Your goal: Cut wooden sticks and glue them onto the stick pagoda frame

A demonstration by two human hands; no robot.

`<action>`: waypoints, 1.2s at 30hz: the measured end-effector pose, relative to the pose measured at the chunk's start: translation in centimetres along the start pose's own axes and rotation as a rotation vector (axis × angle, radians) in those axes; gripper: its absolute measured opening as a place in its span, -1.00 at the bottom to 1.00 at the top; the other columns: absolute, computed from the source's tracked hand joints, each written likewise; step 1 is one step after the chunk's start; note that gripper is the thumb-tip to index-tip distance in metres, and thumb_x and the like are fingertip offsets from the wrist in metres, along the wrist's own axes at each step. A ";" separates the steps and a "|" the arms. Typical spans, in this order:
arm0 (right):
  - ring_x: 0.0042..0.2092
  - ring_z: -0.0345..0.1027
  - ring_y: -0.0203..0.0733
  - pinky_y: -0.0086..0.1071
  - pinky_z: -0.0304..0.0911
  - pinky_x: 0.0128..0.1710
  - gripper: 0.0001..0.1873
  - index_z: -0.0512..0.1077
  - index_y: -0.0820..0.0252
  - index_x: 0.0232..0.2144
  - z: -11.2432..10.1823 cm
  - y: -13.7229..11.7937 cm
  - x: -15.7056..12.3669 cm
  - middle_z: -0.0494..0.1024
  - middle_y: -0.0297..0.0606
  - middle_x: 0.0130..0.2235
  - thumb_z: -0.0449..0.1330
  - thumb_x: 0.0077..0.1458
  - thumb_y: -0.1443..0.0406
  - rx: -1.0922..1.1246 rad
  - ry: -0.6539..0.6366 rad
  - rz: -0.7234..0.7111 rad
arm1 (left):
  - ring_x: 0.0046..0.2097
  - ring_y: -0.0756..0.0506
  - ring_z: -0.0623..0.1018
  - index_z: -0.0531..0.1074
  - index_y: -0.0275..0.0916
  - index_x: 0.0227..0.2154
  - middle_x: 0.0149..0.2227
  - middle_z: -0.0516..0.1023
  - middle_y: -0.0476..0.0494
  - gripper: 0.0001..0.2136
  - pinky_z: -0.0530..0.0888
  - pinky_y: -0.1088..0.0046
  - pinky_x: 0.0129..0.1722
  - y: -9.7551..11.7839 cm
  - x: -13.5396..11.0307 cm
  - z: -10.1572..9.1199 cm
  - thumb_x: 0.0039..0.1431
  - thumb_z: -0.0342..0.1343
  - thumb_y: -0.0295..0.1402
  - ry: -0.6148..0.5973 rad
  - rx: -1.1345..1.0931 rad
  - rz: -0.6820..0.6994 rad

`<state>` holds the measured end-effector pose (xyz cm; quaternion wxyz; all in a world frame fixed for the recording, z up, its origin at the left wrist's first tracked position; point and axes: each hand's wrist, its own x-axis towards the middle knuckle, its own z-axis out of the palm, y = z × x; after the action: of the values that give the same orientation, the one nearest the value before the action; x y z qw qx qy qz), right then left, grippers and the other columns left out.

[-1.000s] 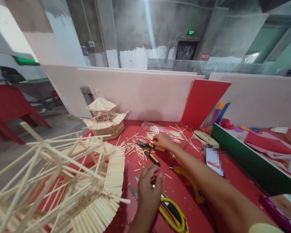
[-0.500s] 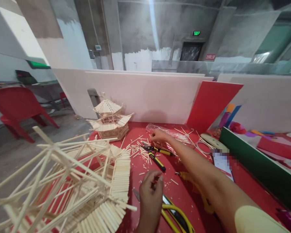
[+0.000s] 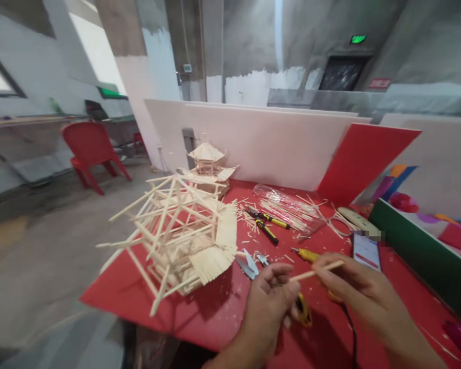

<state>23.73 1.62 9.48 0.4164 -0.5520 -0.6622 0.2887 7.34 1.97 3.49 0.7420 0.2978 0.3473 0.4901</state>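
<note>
A thin wooden stick (image 3: 306,275) lies almost level between my hands. My right hand (image 3: 359,284) pinches it between thumb and fingers, with its right end poking out above. At the stick's other end, the curled fingers and thumb of my left hand (image 3: 267,302) close on it. Under and beyond my left hand are scissors, their blades (image 3: 248,264) showing at its left and a yellow handle (image 3: 303,311) at its right. A yellow glue gun (image 3: 307,254) rests just behind my right hand. To the left stands a large open frame of wooden sticks (image 3: 176,230).
A smaller stick pagoda (image 3: 207,166) stands at the back of the red table (image 3: 223,323). Pliers with yellow-black handles (image 3: 267,230) lie among cut sticks. Behind them is a plastic bag of sticks (image 3: 288,207). A phone (image 3: 366,251) and a green board (image 3: 422,261) are at right.
My right hand has come back from the sticks near the plastic bag, bringing a stick to my left hand. My view has swung left, so the table appears farther right.
</note>
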 end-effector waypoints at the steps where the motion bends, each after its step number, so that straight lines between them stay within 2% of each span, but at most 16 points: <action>1: -0.45 0.38 -0.22 -0.42 0.30 -0.45 -0.73 0.50 0.11 -0.43 0.3 -0.3 -1.4 0.53 -0.33 -0.45 0.20 0.09 0.05 0.023 -0.029 0.010 | -0.68 0.11 0.33 0.50 -0.26 -0.31 -0.56 0.43 0.05 -0.62 0.13 0.62 -0.73 0.3 -1.4 -0.3 -0.11 0.36 -0.09 -0.039 0.035 -0.016; 3: -0.44 0.37 -0.22 -0.41 0.30 -0.44 -0.72 0.47 0.10 -0.48 1.7 -1.1 -3.1 0.50 -0.34 -0.47 0.19 0.10 0.06 0.063 -0.104 0.033 | -0.69 0.11 0.28 0.51 -0.29 -0.44 -0.61 0.41 0.01 -0.64 0.14 0.59 -0.71 1.1 -4.0 -1.1 -0.06 0.31 -0.04 -0.122 0.135 -0.023; 5: -0.46 0.35 -0.24 -0.41 0.29 -0.44 -0.68 0.44 0.11 -0.52 3.6 -2.2 -3.9 0.47 -0.36 -0.51 0.16 0.14 0.06 0.101 -0.194 0.031 | -0.66 0.10 0.27 0.53 -0.27 -0.47 -0.62 0.40 0.01 -0.66 0.21 0.55 -0.65 2.3 -6.2 -2.0 -0.04 0.30 -0.04 -0.164 0.223 0.020; 6: -0.46 0.35 -0.25 -0.42 0.29 -0.44 -0.67 0.43 0.12 -0.53 4.7 -2.8 -4.1 0.47 -0.36 -0.51 0.15 0.15 0.06 0.117 -0.230 0.011 | -0.60 0.06 0.31 0.53 -0.27 -0.56 -0.63 0.38 -0.01 -0.66 0.27 0.53 -0.58 2.9 -7.2 -2.4 -0.01 0.28 -0.05 -0.159 0.291 0.084; 8: -0.44 0.38 -0.27 -0.44 0.31 -0.42 -0.72 0.47 0.12 -0.44 6.9 -4.0 -4.4 0.50 -0.36 -0.48 0.16 0.18 0.08 0.129 -0.234 -0.067 | -0.40 -0.04 0.41 0.51 -0.27 -0.67 -0.52 0.44 -0.11 -0.65 0.37 0.46 -0.36 3.9 -8.7 -3.3 -0.04 0.31 -0.07 -0.111 0.380 0.259; 9: -0.43 0.39 -0.28 -0.46 0.32 -0.42 -0.77 0.49 0.12 -0.35 7.9 -4.5 -4.6 0.52 -0.35 -0.45 0.17 0.18 0.11 0.122 -0.184 -0.116 | -0.38 -0.05 0.41 0.49 -0.26 -0.71 -0.52 0.43 -0.11 -0.63 0.37 0.46 -0.35 4.3 -9.4 -3.7 -0.09 0.34 -0.07 -0.054 0.369 0.293; 10: -0.43 0.40 -0.30 -0.48 0.33 -0.43 -0.80 0.49 0.12 -0.26 8.8 -4.9 -4.9 0.53 -0.35 -0.42 0.18 0.18 0.14 0.105 -0.100 -0.179 | -0.43 -0.02 0.37 0.46 -0.27 -0.75 -0.56 0.38 -0.08 -0.61 0.34 0.49 -0.42 4.5 -9.9 -4.2 -0.12 0.36 -0.06 0.010 0.325 0.272; 13: -0.40 0.41 -0.31 -0.49 0.34 -0.45 -0.75 0.46 0.15 -0.16 10.8 -5.5 -6.2 0.54 -0.29 -0.34 0.27 0.12 0.19 -0.038 0.130 -0.471 | -0.63 0.10 0.16 0.53 -0.27 -0.65 -0.67 0.22 0.06 -0.64 0.13 0.56 -0.65 4.7 -11.1 -5.6 -0.14 0.36 -0.04 0.183 0.085 0.081; 16: -0.35 0.42 -0.27 -0.45 0.37 -0.39 -0.73 0.48 0.23 -0.13 12.0 -5.6 -7.4 0.55 -0.20 -0.33 0.30 0.09 0.31 -0.221 0.215 -0.787 | -0.62 0.11 0.21 0.57 -0.30 -0.59 -0.64 0.30 0.02 -0.68 0.13 0.59 -0.64 4.7 -11.7 -6.6 -0.20 0.39 -0.10 0.261 -0.047 0.011; 19: -0.41 0.38 -0.31 -0.45 0.34 -0.43 -0.74 0.49 0.28 -0.10 12.8 -5.6 -7.5 0.55 -0.19 -0.38 0.23 0.12 0.44 -0.308 0.277 -0.916 | -0.58 0.09 0.25 0.56 -0.31 -0.63 -0.62 0.34 -0.02 -0.69 0.17 0.58 -0.60 4.9 -11.7 -7.0 -0.22 0.40 -0.13 0.278 -0.046 0.021; 23: -0.45 0.38 -0.30 -0.45 0.32 -0.47 -0.78 0.51 0.30 -0.14 13.6 -5.7 -6.6 0.55 -0.21 -0.44 0.22 0.13 0.44 -0.358 0.323 -0.967 | -0.60 0.11 0.23 0.59 -0.32 -0.59 -0.63 0.34 -0.02 -0.70 0.15 0.60 -0.61 5.1 -11.5 -7.1 -0.24 0.41 -0.14 0.322 -0.061 0.001; 27: -0.45 0.41 -0.30 -0.45 0.34 -0.45 -0.82 0.51 0.30 -0.19 14.0 -6.3 -5.6 0.54 -0.23 -0.46 0.24 0.11 0.46 -0.351 0.355 -0.978 | -0.58 0.08 0.31 0.57 -0.34 -0.58 -0.62 0.40 -0.06 -0.66 0.19 0.62 -0.60 5.6 -11.3 -7.1 -0.25 0.40 -0.11 0.346 -0.127 -0.032; 30: -0.44 0.40 -0.32 -0.46 0.35 -0.42 -0.79 0.52 0.28 -0.19 14.2 -6.5 -4.9 0.53 -0.25 -0.46 0.28 0.07 0.46 -0.324 0.390 -0.915 | -0.58 0.09 0.31 0.49 -0.32 -0.60 -0.61 0.39 -0.01 -0.65 0.21 0.61 -0.61 6.0 -10.5 -7.6 -0.19 0.39 -0.10 0.425 -0.153 0.079; 33: -0.42 0.38 -0.30 -0.43 0.35 -0.38 -0.76 0.52 0.26 -0.17 14.7 -6.2 -4.3 0.53 -0.25 -0.45 0.29 0.05 0.47 -0.303 0.389 -0.861 | -0.61 0.12 0.27 0.49 -0.26 -0.44 -0.59 0.38 0.07 -0.71 0.20 0.62 -0.63 6.2 -9.4 -8.1 -0.14 0.40 -0.19 0.541 -0.164 0.248; 36: -0.40 0.37 -0.28 -0.40 0.33 -0.37 -0.73 0.52 0.28 -0.15 15.4 -5.5 -3.8 0.53 -0.22 -0.42 0.30 0.04 0.47 -0.284 0.364 -0.841 | -0.63 0.11 0.27 0.48 -0.24 -0.32 -0.59 0.38 0.11 -0.68 0.18 0.63 -0.65 6.2 -8.4 -8.3 -0.12 0.40 -0.25 0.578 -0.171 0.323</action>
<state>7.82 -2.12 5.71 0.5265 -0.3295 -0.7774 -0.0995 -4.92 -2.92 5.41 0.5480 0.1345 0.4491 0.6928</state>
